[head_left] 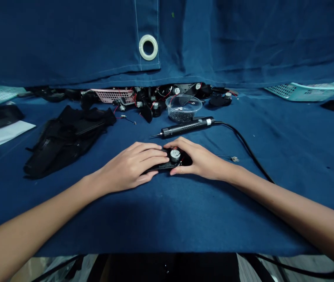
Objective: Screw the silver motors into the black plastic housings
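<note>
A black plastic housing [163,166] with a small round silver motor [175,155] set in it lies on the blue cloth between my hands. My left hand [134,162] is laid over the housing's left part, fingers on top and thumb along the near edge. With thumb and forefinger, my right hand [194,158] grips its right end around the motor. Just beyond them rests a black electric screwdriver [187,126], its bit pointing left. Behind that stands a clear plastic tub [183,107] with small dark screws in the bottom.
Black parts [69,137] lie at left beside a white sheet [5,135]. At the back are a pink basket [114,96], several wired motors [155,105] and a teal basket [307,91]. A cable [246,145] runs right, near a small wired piece [235,159]. A blue curtain [96,39] hangs behind.
</note>
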### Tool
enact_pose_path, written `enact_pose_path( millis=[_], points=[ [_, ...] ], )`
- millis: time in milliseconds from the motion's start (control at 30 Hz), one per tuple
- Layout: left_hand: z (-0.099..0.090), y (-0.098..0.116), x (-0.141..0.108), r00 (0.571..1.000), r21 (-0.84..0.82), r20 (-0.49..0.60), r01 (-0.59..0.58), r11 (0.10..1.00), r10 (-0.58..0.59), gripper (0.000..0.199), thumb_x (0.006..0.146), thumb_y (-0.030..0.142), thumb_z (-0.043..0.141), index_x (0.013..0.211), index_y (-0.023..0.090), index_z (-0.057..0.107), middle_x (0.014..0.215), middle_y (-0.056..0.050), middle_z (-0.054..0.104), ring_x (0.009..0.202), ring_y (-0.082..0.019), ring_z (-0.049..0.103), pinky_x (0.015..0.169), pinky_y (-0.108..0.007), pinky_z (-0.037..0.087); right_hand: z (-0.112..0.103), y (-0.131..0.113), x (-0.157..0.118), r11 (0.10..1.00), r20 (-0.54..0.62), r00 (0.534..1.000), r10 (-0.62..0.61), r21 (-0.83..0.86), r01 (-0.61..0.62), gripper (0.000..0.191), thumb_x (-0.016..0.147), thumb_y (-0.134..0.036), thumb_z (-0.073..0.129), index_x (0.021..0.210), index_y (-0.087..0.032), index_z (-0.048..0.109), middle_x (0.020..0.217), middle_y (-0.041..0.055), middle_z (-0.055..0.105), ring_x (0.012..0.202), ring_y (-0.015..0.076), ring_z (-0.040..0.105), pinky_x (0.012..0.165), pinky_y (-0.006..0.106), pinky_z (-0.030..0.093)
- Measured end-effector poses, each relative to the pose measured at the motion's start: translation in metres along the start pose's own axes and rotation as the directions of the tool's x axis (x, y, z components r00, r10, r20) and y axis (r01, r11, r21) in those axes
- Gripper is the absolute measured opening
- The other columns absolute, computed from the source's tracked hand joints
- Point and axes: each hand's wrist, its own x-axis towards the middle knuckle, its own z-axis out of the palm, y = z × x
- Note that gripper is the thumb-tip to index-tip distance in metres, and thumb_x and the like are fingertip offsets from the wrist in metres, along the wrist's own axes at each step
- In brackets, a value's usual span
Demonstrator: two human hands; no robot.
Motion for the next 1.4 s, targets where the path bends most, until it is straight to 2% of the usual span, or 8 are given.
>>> enact_pose_path(
  millis=[100, 233, 333, 433, 600, 1100, 1400],
  points=[
    [-0.003, 0.001, -0.002, 0.999, -0.036, 0.033, -0.012, 0.999, 0.013, 0.040, 0.089, 0.010, 0.050, 0.129, 0.018, 0.052, 0.129, -0.007, 0.060, 0.127, -0.020, 0.048, 0.106, -0.041, 0.038, 0.002, 0.004, -0.001, 1.000, -0.019, 1.000, 0.003, 0.021, -0.002, 0.067, 0.072, -0.057, 0.068, 0.126, -0.022, 0.050, 0.125, 0.0077, 0.055, 0.115, 0.0213, 0.053, 0.098, 0.040, 0.044],
    [-0.005, -0.001, -0.004, 0.997, -0.074, 0.081, 0.001, 0.997, 0.005, 0.052, 0.085, 0.001, 0.044, 0.132, 0.021, 0.049, 0.133, -0.006, 0.057, 0.131, -0.019, 0.045, 0.109, -0.042, 0.036, 0.005, 0.010, -0.003, 0.998, -0.035, 0.999, -0.018, 0.062, 0.021, 0.070, 0.071, -0.057, 0.069, 0.129, -0.024, 0.049, 0.126, 0.0064, 0.054, 0.117, 0.0203, 0.051, 0.101, 0.038, 0.042],
    [-0.006, -0.003, -0.005, 0.993, -0.077, 0.116, 0.032, 0.997, -0.023, 0.054, 0.085, 0.002, 0.044, 0.134, 0.024, 0.048, 0.136, -0.004, 0.055, 0.132, -0.019, 0.044, 0.110, -0.043, 0.036, 0.004, 0.011, -0.003, 0.996, -0.066, 0.997, -0.025, 0.079, 0.030, 0.066, 0.074, -0.055, 0.068, 0.129, -0.024, 0.050, 0.124, 0.0075, 0.053, 0.114, 0.0201, 0.052, 0.099, 0.038, 0.043],
    [-0.006, -0.003, -0.005, 0.991, -0.081, 0.129, 0.049, 0.996, -0.038, 0.053, 0.086, 0.003, 0.045, 0.135, 0.025, 0.048, 0.136, -0.003, 0.055, 0.132, -0.019, 0.044, 0.111, -0.042, 0.036, 0.001, 0.010, -0.002, 0.995, -0.124, 0.992, 0.008, 0.097, 0.004, 0.050, 0.081, -0.050, 0.063, 0.121, -0.021, 0.055, 0.116, 0.0079, 0.055, 0.102, 0.0173, 0.056, 0.091, 0.035, 0.047],
    [-0.007, -0.003, -0.004, 0.989, -0.120, 0.141, 0.050, 0.991, -0.033, 0.056, 0.085, 0.002, 0.046, 0.137, 0.024, 0.047, 0.137, -0.004, 0.054, 0.133, -0.020, 0.041, 0.112, -0.044, 0.036, -0.003, 0.009, -0.001, 0.999, -0.089, 0.996, 0.010, 0.041, -0.006, 0.035, 0.083, -0.047, 0.062, 0.102, -0.018, 0.059, 0.101, 0.0052, 0.059, 0.091, 0.0154, 0.056, 0.082, 0.031, 0.046],
    [-0.009, -0.008, -0.007, 0.984, -0.137, 0.169, 0.071, 0.988, -0.048, 0.062, 0.083, 0.002, 0.051, 0.139, 0.028, 0.043, 0.141, -0.003, 0.050, 0.134, -0.021, 0.040, 0.113, -0.044, 0.035, -0.004, 0.012, 0.002, 1.000, -0.046, 0.999, -0.014, -0.017, 0.014, 0.032, 0.085, -0.045, 0.060, 0.103, -0.018, 0.058, 0.101, 0.0044, 0.060, 0.091, 0.0153, 0.055, 0.081, 0.030, 0.045],
    [-0.010, -0.009, -0.008, 0.987, -0.138, 0.157, 0.062, 0.989, -0.040, 0.062, 0.084, 0.002, 0.049, 0.139, 0.028, 0.043, 0.139, -0.004, 0.052, 0.134, -0.021, 0.041, 0.113, -0.044, 0.036, -0.002, 0.012, 0.001, 1.000, -0.084, 0.996, -0.003, 0.013, 0.004, 0.030, 0.084, -0.043, 0.062, 0.101, -0.018, 0.060, 0.098, 0.0047, 0.061, 0.088, 0.0153, 0.057, 0.078, 0.029, 0.046]
  ],
)
